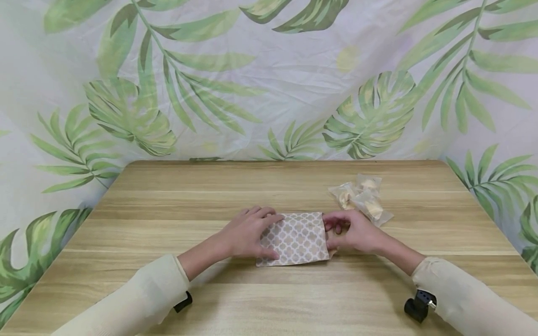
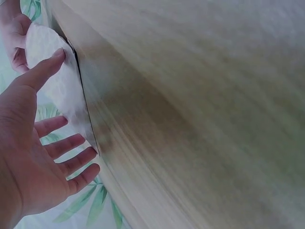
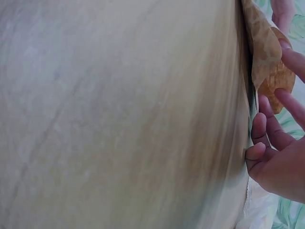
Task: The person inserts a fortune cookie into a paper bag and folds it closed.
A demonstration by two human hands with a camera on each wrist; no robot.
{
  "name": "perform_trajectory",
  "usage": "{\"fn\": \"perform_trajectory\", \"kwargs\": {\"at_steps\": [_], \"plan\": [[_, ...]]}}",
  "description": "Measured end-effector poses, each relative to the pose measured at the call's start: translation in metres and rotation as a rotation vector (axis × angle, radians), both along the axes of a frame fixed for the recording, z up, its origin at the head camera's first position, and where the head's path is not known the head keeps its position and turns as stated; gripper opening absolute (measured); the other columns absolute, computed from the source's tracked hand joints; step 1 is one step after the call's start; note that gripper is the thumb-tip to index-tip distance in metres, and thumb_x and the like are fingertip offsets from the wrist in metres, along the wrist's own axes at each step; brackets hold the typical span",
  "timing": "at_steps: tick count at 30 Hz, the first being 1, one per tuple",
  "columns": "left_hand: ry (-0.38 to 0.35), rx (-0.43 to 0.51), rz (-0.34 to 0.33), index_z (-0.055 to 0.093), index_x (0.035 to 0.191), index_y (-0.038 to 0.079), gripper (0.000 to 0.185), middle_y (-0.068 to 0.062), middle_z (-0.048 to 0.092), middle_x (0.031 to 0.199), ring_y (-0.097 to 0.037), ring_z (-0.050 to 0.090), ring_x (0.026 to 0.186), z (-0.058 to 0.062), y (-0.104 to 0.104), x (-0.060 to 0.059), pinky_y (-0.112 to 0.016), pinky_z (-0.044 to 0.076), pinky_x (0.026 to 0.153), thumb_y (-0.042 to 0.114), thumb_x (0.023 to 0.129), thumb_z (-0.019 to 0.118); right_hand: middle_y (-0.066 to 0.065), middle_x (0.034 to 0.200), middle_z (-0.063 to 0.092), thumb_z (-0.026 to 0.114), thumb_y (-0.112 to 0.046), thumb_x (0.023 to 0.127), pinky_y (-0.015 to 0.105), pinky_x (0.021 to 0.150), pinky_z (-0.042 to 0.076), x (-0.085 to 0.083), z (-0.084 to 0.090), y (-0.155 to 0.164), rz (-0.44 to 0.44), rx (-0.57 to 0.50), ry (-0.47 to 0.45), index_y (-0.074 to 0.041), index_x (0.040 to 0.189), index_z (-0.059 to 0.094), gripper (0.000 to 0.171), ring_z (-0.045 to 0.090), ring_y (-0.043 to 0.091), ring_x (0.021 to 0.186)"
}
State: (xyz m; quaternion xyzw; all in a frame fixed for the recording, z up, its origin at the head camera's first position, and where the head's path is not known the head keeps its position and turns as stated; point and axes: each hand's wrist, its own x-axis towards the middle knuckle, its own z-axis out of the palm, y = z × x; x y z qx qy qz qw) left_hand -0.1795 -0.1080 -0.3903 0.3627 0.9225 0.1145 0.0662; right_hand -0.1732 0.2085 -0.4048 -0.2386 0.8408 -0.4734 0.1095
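A flat paper bag (image 1: 300,238) with a white lattice pattern lies on the table, its mouth toward the right. Over its left end rests my left hand (image 1: 252,233), thumb near the front edge and fingers along the back edge. In the left wrist view those fingers (image 2: 71,145) are spread and nearly straight. At the bag's mouth, my right hand (image 1: 355,231) has thumb and forefinger on opposite sides of the rim, the other fingers curled. The right wrist view shows the mouth parted, with the brown inside (image 3: 276,81) visible between thumb and finger.
Several small clear packets (image 1: 371,205) with pale yellow pieces inside lie behind the right hand. The wooden table (image 1: 189,186) meets a leaf-printed cloth (image 1: 294,84) at its back edge. Black wrist mounts (image 1: 416,308) hang under both sleeves.
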Motion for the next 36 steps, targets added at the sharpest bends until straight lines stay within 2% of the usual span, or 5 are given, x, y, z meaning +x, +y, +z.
{"fn": "perform_trajectory", "kwargs": {"at_steps": [14,20,29,32,36], "plan": [[0.003,0.017,0.007,0.051,0.152,0.013,0.104,-0.012,0.055,0.146,-0.033,0.05,0.132,-0.0027,0.0019,0.0001,-0.059,0.044,0.107,0.067,0.07,0.084,0.016,0.105,0.072,0.089,-0.004,0.076,0.024,0.078,0.051,0.0016,-0.0017,0.0014,0.002,-0.08,-0.02,0.017,0.13,0.061,0.064,0.06,0.017,0.088],[0.022,0.02,0.003,0.049,0.153,0.012,0.11,-0.013,0.055,0.145,-0.033,0.051,0.132,-0.0051,0.0026,0.0005,-0.059,0.044,0.107,0.072,0.068,0.083,0.016,0.103,0.071,0.09,-0.002,0.075,0.024,0.077,0.051,0.001,-0.0024,0.001,0.0,-0.108,-0.007,0.014,0.134,0.06,0.068,0.059,0.016,0.086],[0.016,0.025,-0.002,0.048,0.154,0.011,0.108,-0.013,0.053,0.146,-0.035,0.049,0.134,-0.0064,0.0018,0.0007,-0.062,0.042,0.109,0.067,0.069,0.084,0.013,0.103,0.07,0.092,-0.009,0.077,0.026,0.08,0.051,0.003,0.0002,0.0025,0.022,-0.115,-0.003,0.01,0.139,0.059,0.072,0.06,0.02,0.089],[0.014,0.024,-0.003,0.047,0.154,0.011,0.107,-0.013,0.053,0.146,-0.035,0.049,0.134,-0.0061,0.0018,0.0007,-0.062,0.042,0.109,0.067,0.07,0.084,0.012,0.103,0.071,0.088,-0.008,0.081,0.026,0.08,0.052,0.0034,0.0009,0.0027,0.027,-0.104,0.002,0.011,0.135,0.061,0.064,0.061,0.02,0.089],[0.016,0.024,-0.004,0.048,0.153,0.012,0.106,-0.013,0.053,0.146,-0.035,0.049,0.134,-0.0052,0.002,0.0012,-0.062,0.042,0.109,0.067,0.07,0.084,0.008,0.098,0.072,0.081,-0.009,0.088,0.025,0.078,0.052,0.0055,0.0023,0.0003,-0.011,-0.076,-0.027,0.006,0.118,0.072,0.035,0.063,0.016,0.087]]}}
